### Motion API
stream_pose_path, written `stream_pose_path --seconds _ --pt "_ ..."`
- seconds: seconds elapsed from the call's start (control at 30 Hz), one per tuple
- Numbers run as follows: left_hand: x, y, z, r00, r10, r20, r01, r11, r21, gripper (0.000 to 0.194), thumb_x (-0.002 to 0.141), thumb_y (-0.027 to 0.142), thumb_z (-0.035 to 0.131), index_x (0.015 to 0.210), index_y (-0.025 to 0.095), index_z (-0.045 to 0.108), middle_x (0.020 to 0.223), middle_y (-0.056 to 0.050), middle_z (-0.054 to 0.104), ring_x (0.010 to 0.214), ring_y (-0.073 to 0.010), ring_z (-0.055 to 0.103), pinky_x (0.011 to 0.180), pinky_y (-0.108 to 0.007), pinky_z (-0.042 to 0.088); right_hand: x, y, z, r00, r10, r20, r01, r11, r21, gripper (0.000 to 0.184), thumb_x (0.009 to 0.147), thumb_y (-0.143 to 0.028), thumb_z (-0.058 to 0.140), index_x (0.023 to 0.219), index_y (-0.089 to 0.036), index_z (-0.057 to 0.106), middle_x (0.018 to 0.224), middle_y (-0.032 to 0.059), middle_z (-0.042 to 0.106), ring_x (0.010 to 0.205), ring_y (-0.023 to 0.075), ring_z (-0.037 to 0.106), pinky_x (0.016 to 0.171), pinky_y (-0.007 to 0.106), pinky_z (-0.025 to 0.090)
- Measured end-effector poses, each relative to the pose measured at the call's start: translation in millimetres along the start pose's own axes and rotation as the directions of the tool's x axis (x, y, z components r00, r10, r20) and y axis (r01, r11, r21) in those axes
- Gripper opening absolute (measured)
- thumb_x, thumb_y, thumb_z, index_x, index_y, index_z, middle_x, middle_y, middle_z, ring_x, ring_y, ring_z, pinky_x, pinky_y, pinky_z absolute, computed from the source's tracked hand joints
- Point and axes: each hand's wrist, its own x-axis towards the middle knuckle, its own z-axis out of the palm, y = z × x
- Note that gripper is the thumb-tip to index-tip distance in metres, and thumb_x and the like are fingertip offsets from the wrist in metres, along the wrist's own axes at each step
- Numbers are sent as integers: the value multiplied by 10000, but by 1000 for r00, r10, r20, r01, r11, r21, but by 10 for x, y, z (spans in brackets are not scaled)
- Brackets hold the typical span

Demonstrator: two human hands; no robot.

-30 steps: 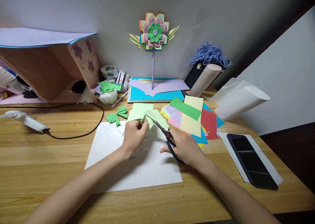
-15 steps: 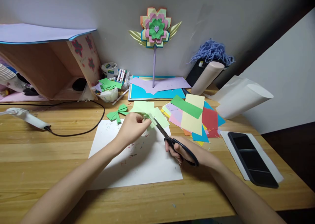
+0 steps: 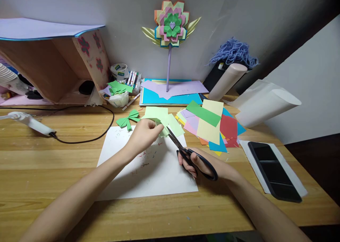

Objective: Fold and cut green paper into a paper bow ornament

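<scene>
My left hand [image 3: 146,135] is closed in a pinch on a piece of light green paper [image 3: 164,131], held over the top of a white sheet [image 3: 159,180]. The fingers hide part of that piece. More light green paper [image 3: 156,112] lies just behind it. In my right hand [image 3: 195,160] is a pair of black-handled scissors [image 3: 176,142], my fingers through the handles. Their blades point up and left, slightly apart, with the tips beside the light green piece. A folded green paper bow [image 3: 128,120] rests left of my left hand.
Coloured paper pieces [image 3: 209,123] pile up at right. A phone [image 3: 275,171] lies on white paper at the right edge. Behind stand a paper flower [image 3: 172,26], a tub of scraps [image 3: 118,99] and a cardboard box [image 3: 91,65]. A black cable [image 3: 87,142] crosses the left side.
The camera view has shifted slightly. The scissor tips have drawn a little to the right of the held paper, and the blades look further apart. My left hand keeps its pinch.
</scene>
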Motion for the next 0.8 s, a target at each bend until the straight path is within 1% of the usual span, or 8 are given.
stream_pose_path --seconds 0.2,0.3,0.4,0.53,0.57,0.63,0.73,0.8 --pt "-21 5 12 998 -24 -55 23 999 -28 353 689 273 437 371 173 321 330 51 312 328 -48 257 360 -183 214 4 33 20 1000 5 -27 -5 1000 3 656 734 -782 207 817 -167 419 595 -42 364 472 85 385 468 231 371" --pt "-29 6 27 998 -24 -53 21 999 -41 368 701 277 434 358 170 355 320 41 346 318 -54 297 361 -185 241 15 85 29 999 13 -47 -13 1000 0 622 740 -772 229 796 -177 402 595 -45 353 473 81 372 472 229 383" --pt "-33 10 31 998 -32 -48 30 999 -46 377 711 280 429 352 168 399 314 28 379 311 -66 330 357 -191 259 34 143 37 999 14 -49 -13 1000 26 636 718 -787 246 811 -178 403 588 -53 344 464 76 349 455 222 376" --pt "-32 23 16 997 -43 -64 38 996 -77 392 718 278 425 343 170 399 311 27 381 313 -68 337 362 -190 276 45 140 51 997 18 -82 -17 1000 14 640 706 -793 275 816 -177 409 577 -60 336 458 75 336 438 214 351" --pt "-30 28 13 997 -44 -69 38 995 -89 398 719 277 426 338 170 391 310 28 377 316 -67 337 365 -189 278 46 120 57 994 24 -104 -27 999 -20 631 709 -787 291 814 -177 414 577 -58 350 461 78 341 439 214 342" --pt "-27 38 11 996 -49 -74 40 992 -116 401 719 275 431 335 173 377 305 32 368 318 -65 333 368 -189 278 50 68 69 981 50 -185 -78 986 -148 590 723 -759 351 803 -180 431 593 -41 407 491 90 371 461 217 324" --pt "-30 54 21 996 -67 -65 56 986 -158 380 719 278 438 357 176 384 311 37 380 314 -63 324 367 -192 274 66 0 92 934 98 -344 -232 898 -373 501 729 -687 474 768 -188 447 627 -16 484 554 124 426 506 230 303" --pt "-42 63 33 996 -71 -47 62 983 -171 374 723 286 437 368 176 391 317 37 395 312 -61 322 374 -194 281 78 -20 104 906 124 -405 -310 844 -438 466 720 -651 527 761 -195 440 628 -11 506 568 142 448 521 238 297"
